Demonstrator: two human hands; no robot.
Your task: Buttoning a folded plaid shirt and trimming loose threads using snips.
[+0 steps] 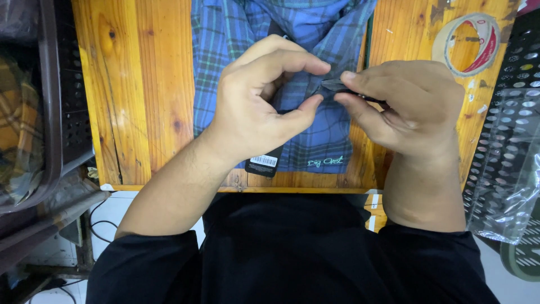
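A folded shirt [315, 138] of soft blue cloth, checked with darker green and navy lines, lies flat on the worktop [140, 95], its lower edge near the front rim and bearing a small pale embroidered mark. The worktop is made of orange-varnished planks with visible grain, knots and a dark crack near the left front.

Both hands meet over the middle of the shirt. The left hand [259, 107] is curled, forefinger and thumb bent toward each other in a pinch at the cloth; whether they hold fabric between them cannot be told. A flat black card tag [264, 163] with a white striped label pokes out from under this hand and lies partly on the shirt, partly on the wood. The right hand [410, 110] is closed around a slim dark tool [337, 85], its grey tip showing between thumb and forefinger and pointing at the left fingertips; a dark reddish end sticks out behind the thumb.

At the far right of the worktop lies a roll of tape [469, 42], a flat beige ring with red print. Right of it stands a black perforated basket [517, 112] with a clear, crinkled plastic bag [506, 186] draped over it. At the left a dark brown plastic crate [56, 112] holds yellowish checked cloth [17, 129].
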